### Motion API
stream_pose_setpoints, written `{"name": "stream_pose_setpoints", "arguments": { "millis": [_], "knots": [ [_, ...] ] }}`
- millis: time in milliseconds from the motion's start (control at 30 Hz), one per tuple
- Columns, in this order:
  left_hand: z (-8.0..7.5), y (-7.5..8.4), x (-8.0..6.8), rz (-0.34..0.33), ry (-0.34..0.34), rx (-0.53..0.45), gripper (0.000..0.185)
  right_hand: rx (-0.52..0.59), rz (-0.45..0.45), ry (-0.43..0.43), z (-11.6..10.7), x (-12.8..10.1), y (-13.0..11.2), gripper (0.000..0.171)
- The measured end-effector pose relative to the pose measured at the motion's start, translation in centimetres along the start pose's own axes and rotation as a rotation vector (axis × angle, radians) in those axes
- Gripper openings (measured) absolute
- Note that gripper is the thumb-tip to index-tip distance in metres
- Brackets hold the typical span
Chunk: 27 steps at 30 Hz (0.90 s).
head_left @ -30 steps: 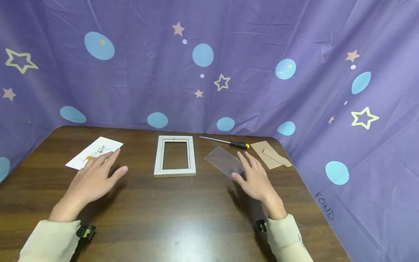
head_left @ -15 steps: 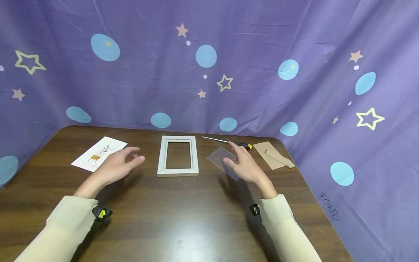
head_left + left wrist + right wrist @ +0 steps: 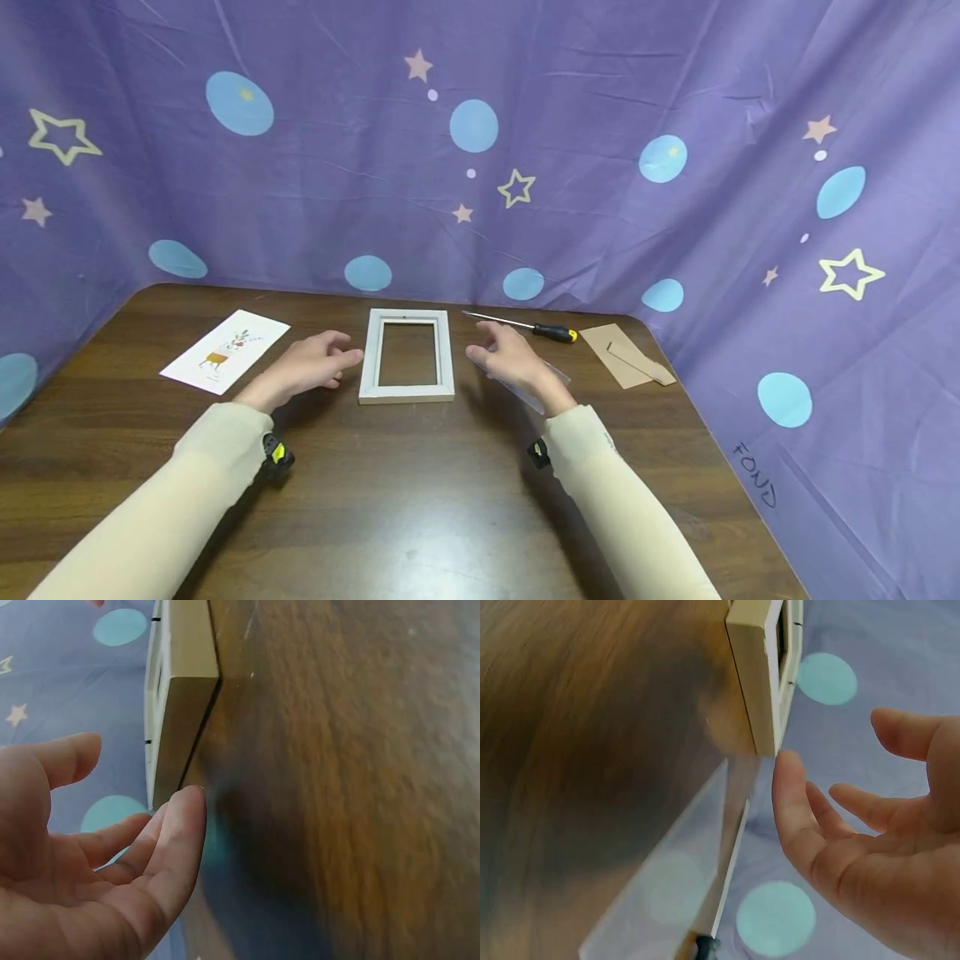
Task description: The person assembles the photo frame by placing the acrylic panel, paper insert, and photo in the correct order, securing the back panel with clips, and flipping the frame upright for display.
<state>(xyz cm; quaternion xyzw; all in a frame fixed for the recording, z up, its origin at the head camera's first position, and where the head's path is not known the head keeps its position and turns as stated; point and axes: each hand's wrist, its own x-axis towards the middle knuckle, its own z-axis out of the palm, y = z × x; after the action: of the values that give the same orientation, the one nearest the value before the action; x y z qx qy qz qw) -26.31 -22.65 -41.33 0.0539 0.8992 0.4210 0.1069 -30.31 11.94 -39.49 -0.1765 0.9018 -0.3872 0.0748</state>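
Note:
A white picture frame (image 3: 370, 358) lies flat mid-table, its window showing the bare wood. Just left of it hovers my left hand (image 3: 307, 367), fingers loosely bent, thumb pointing at the frame's side. My right hand (image 3: 513, 357) is on the other side, above a clear sheet (image 3: 671, 881) that it partly hides in the head view. Both wrist views show fingertips close to the frame's sides with nothing held; whether the left fingertips touch the frame (image 3: 187, 705) I cannot tell.
A white card (image 3: 225, 354) with a deer drawing lies at the left. Behind the right hand is a black and yellow screwdriver (image 3: 553, 332). A brown backing board (image 3: 609, 354) with a stand leg lies at the right. A purple curtain (image 3: 585, 100) hangs behind the table.
Both hands have moved inward, from above the card and the clear sheet to either side of the frame. The objects on the table stay in place.

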Motion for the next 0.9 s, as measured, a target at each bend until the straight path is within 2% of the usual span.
{"name": "stream_pose_setpoints", "arguments": {
  "millis": [100,300,600,767,900],
  "knots": [
    [0.5,0.1,0.8,-0.01,-0.008,-0.004,0.075,0.047,0.041,-0.034,1.1,0.8,-0.1,0.064],
    [1.2,0.2,1.8,-0.034,-0.004,-0.029,0.076,0.051,0.068,-0.063,3.1,2.0,0.1,0.062],
    [1.9,0.5,2.5,-0.04,0.004,-0.028,0.072,0.127,0.119,-0.039,4.3,2.7,0.0,0.057],
    [2.4,0.6,2.7,-0.026,0.004,-0.041,0.069,0.103,0.124,-0.04,4.7,3.2,-0.1,0.057],
    [2.7,0.8,2.8,-0.019,0.01,-0.035,0.068,0.038,0.077,-0.043,5.0,3.6,0.0,0.054]
  ]
}}
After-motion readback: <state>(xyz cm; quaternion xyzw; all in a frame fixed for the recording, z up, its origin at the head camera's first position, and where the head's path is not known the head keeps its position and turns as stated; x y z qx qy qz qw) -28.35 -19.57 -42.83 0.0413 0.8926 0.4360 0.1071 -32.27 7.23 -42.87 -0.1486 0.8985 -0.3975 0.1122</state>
